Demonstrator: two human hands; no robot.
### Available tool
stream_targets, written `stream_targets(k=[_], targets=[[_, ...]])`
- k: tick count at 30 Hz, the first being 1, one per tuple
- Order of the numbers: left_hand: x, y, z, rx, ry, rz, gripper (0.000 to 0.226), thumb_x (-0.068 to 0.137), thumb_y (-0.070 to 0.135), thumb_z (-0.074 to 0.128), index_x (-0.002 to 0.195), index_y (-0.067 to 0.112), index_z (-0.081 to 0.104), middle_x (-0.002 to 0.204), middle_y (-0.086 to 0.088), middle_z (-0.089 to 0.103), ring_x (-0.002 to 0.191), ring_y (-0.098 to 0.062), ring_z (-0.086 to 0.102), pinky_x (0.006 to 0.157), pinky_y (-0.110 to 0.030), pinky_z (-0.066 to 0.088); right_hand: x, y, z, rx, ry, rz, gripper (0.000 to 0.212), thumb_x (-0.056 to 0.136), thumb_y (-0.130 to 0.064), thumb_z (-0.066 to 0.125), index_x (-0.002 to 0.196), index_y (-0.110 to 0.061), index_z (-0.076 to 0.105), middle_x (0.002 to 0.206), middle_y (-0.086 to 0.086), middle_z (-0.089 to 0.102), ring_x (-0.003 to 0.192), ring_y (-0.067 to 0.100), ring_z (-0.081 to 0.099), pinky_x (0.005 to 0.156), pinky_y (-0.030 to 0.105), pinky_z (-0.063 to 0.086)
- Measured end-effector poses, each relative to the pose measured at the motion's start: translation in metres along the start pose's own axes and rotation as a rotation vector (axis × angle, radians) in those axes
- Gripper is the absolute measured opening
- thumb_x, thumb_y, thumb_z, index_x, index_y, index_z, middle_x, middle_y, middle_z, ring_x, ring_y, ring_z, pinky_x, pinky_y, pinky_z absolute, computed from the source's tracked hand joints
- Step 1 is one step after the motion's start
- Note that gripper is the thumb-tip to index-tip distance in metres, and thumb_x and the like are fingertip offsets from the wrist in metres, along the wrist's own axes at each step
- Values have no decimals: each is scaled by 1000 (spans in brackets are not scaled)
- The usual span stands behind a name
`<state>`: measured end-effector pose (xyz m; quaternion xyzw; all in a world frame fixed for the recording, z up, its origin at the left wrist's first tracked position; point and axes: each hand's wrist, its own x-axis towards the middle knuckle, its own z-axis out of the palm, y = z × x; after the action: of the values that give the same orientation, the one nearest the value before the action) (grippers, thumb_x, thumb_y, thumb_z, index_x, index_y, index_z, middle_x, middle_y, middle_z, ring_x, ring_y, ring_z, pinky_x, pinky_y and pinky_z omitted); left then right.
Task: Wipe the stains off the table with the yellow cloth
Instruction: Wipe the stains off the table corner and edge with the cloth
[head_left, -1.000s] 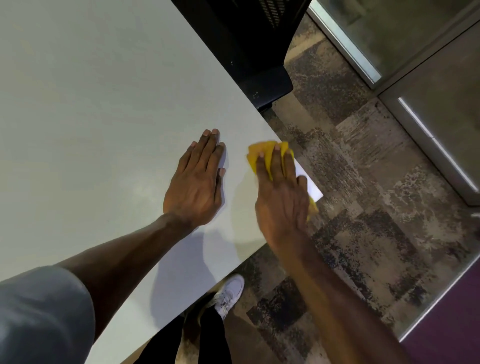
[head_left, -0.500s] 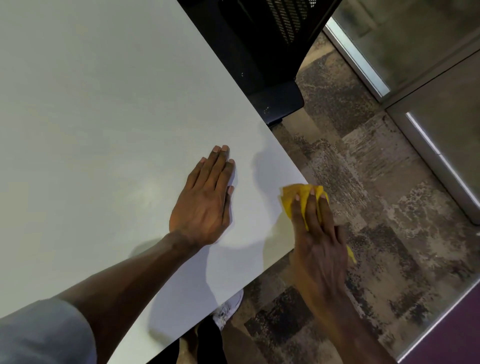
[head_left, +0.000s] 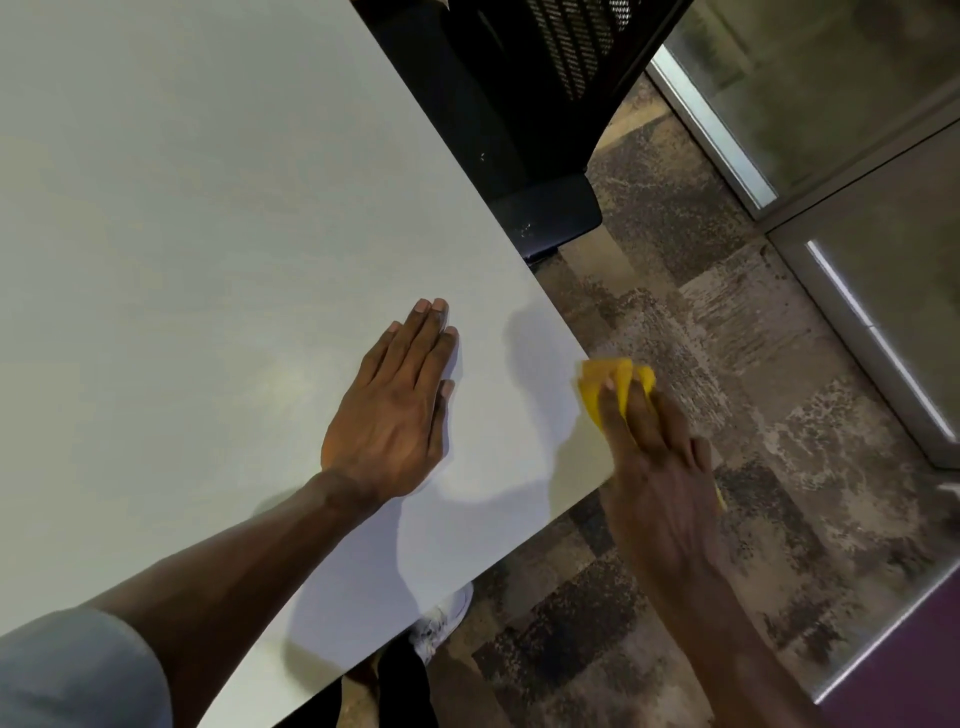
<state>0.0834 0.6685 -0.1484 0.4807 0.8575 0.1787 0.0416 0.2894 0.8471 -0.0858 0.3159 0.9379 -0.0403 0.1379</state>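
A person leans over a pale table (head_left: 197, 218), the left hand (head_left: 393, 410) pressed flat on its top, palm down, fingers straight and close together, holding nothing. Just beside the table's right corner, the right hand (head_left: 655, 467) lies spread over the yellow cloth (head_left: 597, 382), its fingers pressing the cloth at the table's edge, partly past the corner above patterned carpet (head_left: 727, 364). A black chair (head_left: 530, 119) stands behind the table; 1 white shoe (head_left: 444, 618) shows below.
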Motion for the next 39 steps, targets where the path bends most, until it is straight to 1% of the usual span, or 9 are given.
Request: stream_targets(k=[6, 12, 16, 21, 26, 29, 32, 36, 39], targets=[[0, 1, 0, 23, -7, -4, 60, 116, 27, 33, 172, 4, 27, 182, -14, 19, 172, -28, 15, 135, -52, 28, 35, -7, -3, 34, 22, -17, 85, 77, 10, 67, 157, -6, 47, 165, 19, 45, 152, 42, 35, 96, 56, 45], [0, -1, 2, 17, -5, -6, 62, 115, 27, 41, 172, 7, 26, 183, -11, 19, 172, -26, 14, 135, -51, 29, 131, -66, -27, -38, 34, -170, 69, 91, -14, 28, 157, -6, 47, 167, 24, 40, 151, 50, 39, 104, 61, 45], [0, -1, 2, 22, -21, -7, 62, 116, 29, 39, 173, 7, 25, 183, -11, 17, 172, -25, 12, 136, -50, 28, 99, -57, -19, -69, 92, -211, 73, 92, -10, 18, 159, -9, 45, 169, 19, 39, 153, 46, 38, 106, 57, 42], [-1, 1, 0, 19, -3, -6, 59, 116, 24, 40, 170, 2, 30, 182, -16, 20, 172, -29, 14, 136, -51, 27, 13, -37, 3, -26, 106, -241, 81, 80, 8, 42, 159, -12, 48, 168, 14, 42, 154, 38, 39, 94, 50, 44], [0, 0, -2, 28, -6, 0, 60, 116, 24, 41, 170, 2, 30, 182, -17, 21, 171, -30, 15, 136, -51, 27, 67, -58, -8, -9, 77, -188, 83, 80, 9, 56, 160, -12, 45, 171, 15, 38, 154, 42, 38, 99, 54, 47], [1, 0, -3, 25, -6, 4, 60, 116, 25, 42, 170, 2, 29, 182, -16, 21, 171, -30, 15, 136, -51, 27, 108, -80, -17, -15, 78, -157, 71, 90, -4, 31, 158, -13, 47, 169, 15, 40, 150, 44, 43, 100, 54, 46], [2, -1, -3, 7, 9, 5, 60, 115, 23, 45, 170, 2, 32, 181, -16, 23, 171, -30, 18, 135, -52, 28, 97, -89, -14, -2, 131, -145, 77, 89, -9, 14, 157, -13, 50, 167, 16, 44, 149, 44, 46, 100, 54, 48], [3, -1, -5, -15, 17, 7, 57, 115, 24, 40, 168, 1, 36, 179, -17, 28, 169, -32, 23, 135, -54, 30, 13, -96, 4, 16, 166, -173, 74, 88, -3, 31, 159, -14, 48, 167, 14, 43, 150, 39, 48, 93, 48, 54], [3, -2, -4, -23, -3, 3, 59, 115, 28, 36, 168, 1, 36, 180, -17, 27, 169, -33, 23, 135, -54, 30, -41, -101, 14, 42, 91, -77, 86, 78, 5, 54, 161, -14, 44, 170, 14, 39, 152, 40, 45, 97, 54, 56]])
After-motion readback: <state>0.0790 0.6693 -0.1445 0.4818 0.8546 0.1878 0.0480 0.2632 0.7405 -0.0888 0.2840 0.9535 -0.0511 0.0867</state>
